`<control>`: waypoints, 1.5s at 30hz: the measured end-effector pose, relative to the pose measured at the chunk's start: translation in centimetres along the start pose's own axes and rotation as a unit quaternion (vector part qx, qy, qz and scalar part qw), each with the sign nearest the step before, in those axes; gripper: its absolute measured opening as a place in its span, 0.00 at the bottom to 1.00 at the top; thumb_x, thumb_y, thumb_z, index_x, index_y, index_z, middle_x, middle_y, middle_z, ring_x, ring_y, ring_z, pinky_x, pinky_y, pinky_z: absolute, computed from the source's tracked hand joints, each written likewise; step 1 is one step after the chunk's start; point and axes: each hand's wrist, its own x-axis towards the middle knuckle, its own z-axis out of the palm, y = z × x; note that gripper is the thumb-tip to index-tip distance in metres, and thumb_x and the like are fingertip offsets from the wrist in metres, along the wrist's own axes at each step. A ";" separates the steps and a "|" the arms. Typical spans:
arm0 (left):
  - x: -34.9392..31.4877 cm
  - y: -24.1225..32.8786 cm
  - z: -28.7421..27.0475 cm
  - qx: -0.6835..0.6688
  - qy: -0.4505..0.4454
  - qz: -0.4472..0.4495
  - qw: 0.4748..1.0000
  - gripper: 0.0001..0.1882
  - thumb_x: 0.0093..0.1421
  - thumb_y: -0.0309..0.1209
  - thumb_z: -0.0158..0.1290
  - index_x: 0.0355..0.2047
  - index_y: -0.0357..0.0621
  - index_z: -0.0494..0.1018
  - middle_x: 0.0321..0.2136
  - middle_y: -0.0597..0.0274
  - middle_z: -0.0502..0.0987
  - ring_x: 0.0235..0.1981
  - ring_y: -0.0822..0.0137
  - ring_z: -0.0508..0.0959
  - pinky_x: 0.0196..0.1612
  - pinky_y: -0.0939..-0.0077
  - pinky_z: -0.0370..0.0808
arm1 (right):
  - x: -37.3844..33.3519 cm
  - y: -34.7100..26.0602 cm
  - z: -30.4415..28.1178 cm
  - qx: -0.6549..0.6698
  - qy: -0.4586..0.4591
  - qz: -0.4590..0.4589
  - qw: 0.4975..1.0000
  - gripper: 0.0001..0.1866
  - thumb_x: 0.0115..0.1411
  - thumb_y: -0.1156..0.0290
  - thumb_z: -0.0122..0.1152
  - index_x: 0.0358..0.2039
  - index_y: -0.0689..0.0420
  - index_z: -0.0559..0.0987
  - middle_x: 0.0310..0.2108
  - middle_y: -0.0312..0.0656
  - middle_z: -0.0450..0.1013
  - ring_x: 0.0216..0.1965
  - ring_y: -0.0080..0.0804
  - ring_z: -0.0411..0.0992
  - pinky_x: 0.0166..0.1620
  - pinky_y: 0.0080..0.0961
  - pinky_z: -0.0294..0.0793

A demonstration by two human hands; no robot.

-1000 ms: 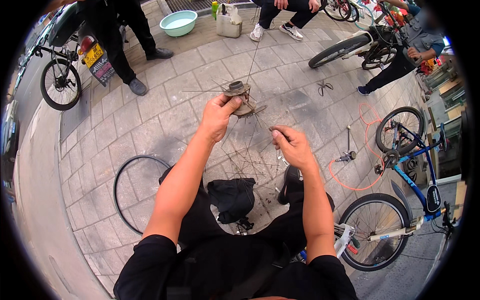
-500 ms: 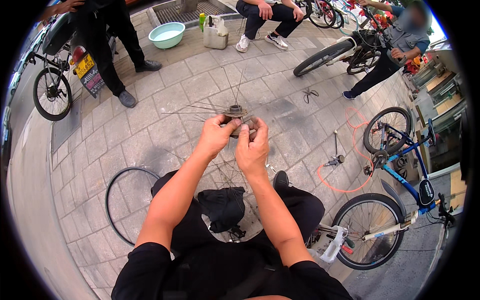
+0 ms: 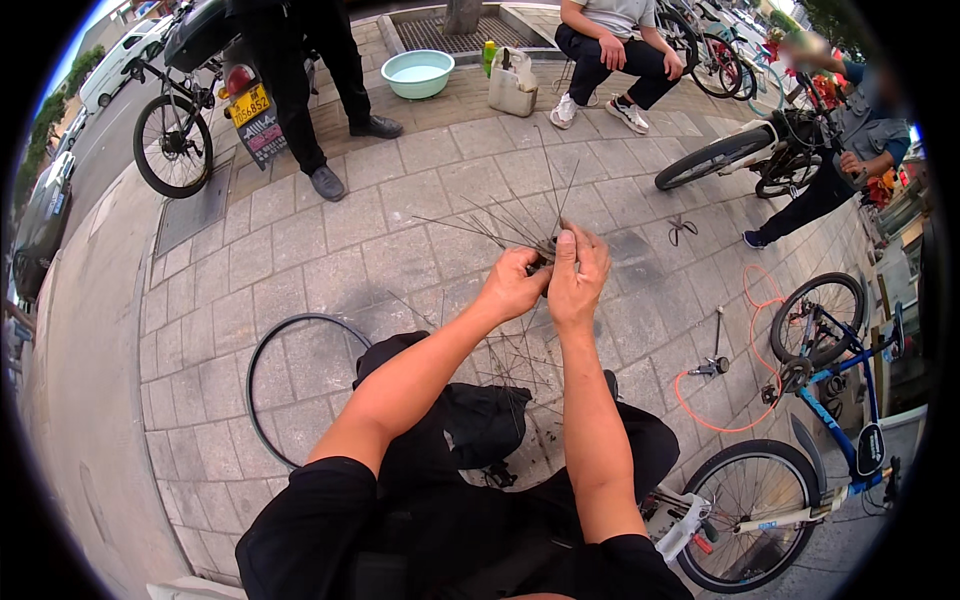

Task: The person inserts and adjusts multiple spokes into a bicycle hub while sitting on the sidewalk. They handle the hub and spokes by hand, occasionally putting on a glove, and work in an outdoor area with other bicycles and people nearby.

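Both of my hands are raised in front of me over the paving, holding a bicycle wheel hub (image 3: pixel 546 250) between them. Thin metal spokes (image 3: pixel 484 229) fan out from it, mostly to the left and upward. The fingers of my left hand (image 3: pixel 516 284) are closed on the hub's near left side. My right hand (image 3: pixel 579 274) grips it from the right, thumb upright and fingers behind, hiding much of the hub. Below, more loose spokes (image 3: pixel 512 358) lie on the ground beside a bunched black cloth (image 3: pixel 484 428) between my legs.
A bare black wheel hoop (image 3: pixel 254 385) lies at left. To the right are a blue bicycle (image 3: pixel 822 405), an orange hose (image 3: pixel 683 402) and a white container (image 3: pixel 684 525). A green basin (image 3: pixel 417 76) and a white jug (image 3: pixel 513 88) stand ahead, near other people and parked bicycles.
The whole view has swung left, so things appear farther right. The hub has tilted in my hands, and my right fingers now cover more of it.
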 end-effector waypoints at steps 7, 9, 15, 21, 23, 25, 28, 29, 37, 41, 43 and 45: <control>-1.3 0.9 -0.6 0.140 0.009 0.118 0.983 0.09 0.57 0.31 0.63 0.33 0.37 0.80 0.33 0.50 0.81 0.44 0.47 0.76 0.50 0.57 0.74 | 1.7 0.3 0.4 0.117 0.017 0.184 0.976 0.16 0.69 0.62 0.64 0.48 0.62 0.85 0.40 0.46 0.82 0.45 0.38 0.76 0.50 0.37 0.75; -1.7 0.3 -0.1 0.115 0.017 0.116 0.986 0.10 0.58 0.33 0.64 0.34 0.39 0.80 0.35 0.52 0.80 0.46 0.48 0.74 0.52 0.57 0.73 | 4.3 -0.3 -0.2 0.157 0.058 0.179 0.970 0.17 0.71 0.62 0.64 0.49 0.65 0.84 0.36 0.40 0.82 0.37 0.30 0.77 0.44 0.28 0.77; 0.1 -1.5 -2.6 0.091 0.006 0.072 0.993 0.11 0.63 0.33 0.64 0.41 0.39 0.81 0.37 0.57 0.81 0.45 0.58 0.77 0.51 0.63 0.75 | 7.8 1.8 -5.3 0.249 0.121 0.210 0.938 0.15 0.72 0.64 0.62 0.49 0.64 0.83 0.32 0.36 0.79 0.31 0.19 0.73 0.36 0.19 0.74; 1.5 -1.4 -4.1 -0.219 -0.001 0.027 0.975 0.13 0.72 0.29 0.56 0.53 0.38 0.78 0.44 0.66 0.81 0.45 0.75 0.79 0.50 0.75 0.79 | -6.6 9.8 -7.2 0.075 -0.072 0.303 0.947 0.19 0.70 0.65 0.63 0.53 0.68 0.81 0.36 0.41 0.82 0.35 0.25 0.78 0.41 0.24 0.77; 1.2 -0.3 -4.5 -0.248 -0.020 -0.001 0.969 0.14 0.72 0.29 0.56 0.56 0.38 0.76 0.44 0.67 0.81 0.45 0.74 0.79 0.51 0.73 0.79 | -9.1 10.7 -7.3 0.011 -0.114 0.283 0.952 0.22 0.68 0.66 0.64 0.56 0.68 0.79 0.41 0.45 0.82 0.41 0.31 0.79 0.46 0.29 0.78; 0.7 -0.3 -4.8 -0.270 -0.024 -0.004 0.963 0.15 0.72 0.29 0.56 0.56 0.38 0.76 0.45 0.67 0.82 0.45 0.74 0.79 0.52 0.73 0.79 | -9.9 10.1 -6.1 -0.060 -0.133 0.221 0.964 0.23 0.67 0.66 0.64 0.58 0.67 0.78 0.47 0.49 0.81 0.46 0.36 0.79 0.50 0.32 0.77; 0.4 -0.5 -5.3 -0.274 -0.039 0.001 0.961 0.14 0.72 0.32 0.57 0.53 0.38 0.78 0.44 0.66 0.83 0.44 0.74 0.79 0.51 0.72 0.78 | -5.0 5.3 -5.1 0.052 -0.173 0.215 0.960 0.25 0.66 0.68 0.63 0.62 0.63 0.76 0.54 0.50 0.78 0.54 0.39 0.77 0.56 0.35 0.75; 0.8 -0.4 -5.2 -0.278 -0.047 0.002 0.959 0.15 0.72 0.33 0.57 0.54 0.38 0.78 0.45 0.66 0.83 0.45 0.74 0.79 0.52 0.72 0.78 | -2.6 4.2 -4.8 0.085 -0.190 0.187 0.960 0.25 0.66 0.69 0.63 0.62 0.61 0.75 0.55 0.48 0.78 0.55 0.38 0.76 0.57 0.35 0.75; 0.7 0.1 -5.0 -0.327 -0.082 0.003 0.941 0.17 0.73 0.34 0.56 0.56 0.36 0.77 0.48 0.65 0.82 0.47 0.73 0.79 0.54 0.74 0.77 | 1.5 3.3 -3.7 0.128 -0.360 0.121 0.916 0.25 0.63 0.72 0.63 0.62 0.57 0.76 0.58 0.46 0.75 0.58 0.39 0.74 0.59 0.36 0.74; 1.0 -0.7 -4.6 -0.373 -0.090 -0.021 0.923 0.18 0.74 0.34 0.54 0.58 0.35 0.75 0.49 0.61 0.83 0.47 0.70 0.82 0.53 0.72 0.79 | 0.3 4.4 -2.3 0.107 -0.295 0.089 0.945 0.21 0.62 0.71 0.64 0.56 0.58 0.79 0.55 0.46 0.76 0.57 0.43 0.75 0.59 0.37 0.73; 1.2 -0.8 -4.8 -0.392 -0.099 -0.029 0.914 0.19 0.74 0.34 0.54 0.59 0.35 0.74 0.49 0.59 0.83 0.47 0.68 0.83 0.52 0.71 0.80 | 0.8 3.9 -2.3 0.051 -0.275 0.003 0.960 0.19 0.61 0.71 0.66 0.52 0.58 0.80 0.52 0.46 0.78 0.55 0.45 0.76 0.58 0.38 0.73; 1.1 -0.7 -4.9 -0.407 -0.107 -0.027 0.907 0.19 0.74 0.35 0.53 0.59 0.35 0.74 0.49 0.58 0.83 0.47 0.68 0.83 0.52 0.71 0.80 | 1.2 3.3 -2.6 0.037 -0.277 -0.016 0.960 0.17 0.60 0.70 0.66 0.49 0.58 0.81 0.48 0.46 0.80 0.52 0.47 0.77 0.56 0.39 0.73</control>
